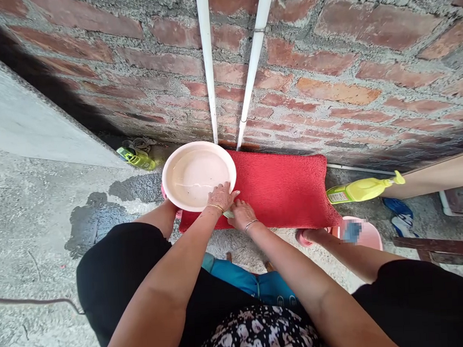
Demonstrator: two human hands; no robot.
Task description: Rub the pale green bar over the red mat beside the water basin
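A pale pink basin (169, 168) with shallow water stands on the left end of a red textured cover (281, 186). My left hand (220, 197) lies across the basin's near right rim, its fingers stretched out over the edge and its thumb pointing right. Just beside it, my right hand (241, 214) is closed low against the red cover, close to the outside of the basin. A small pale green piece (228, 214), perhaps cloth, shows between the two hands at my right fingers. Most of that piece is hidden.
A yellow spray bottle (364, 189) is at the cover's right end, above a pink bucket (368, 234). A yellow-green bottle (139, 158) stands left of the basin by wet concrete (99, 225). Two white pipes (250, 70) run down the brick wall (311, 62) behind.
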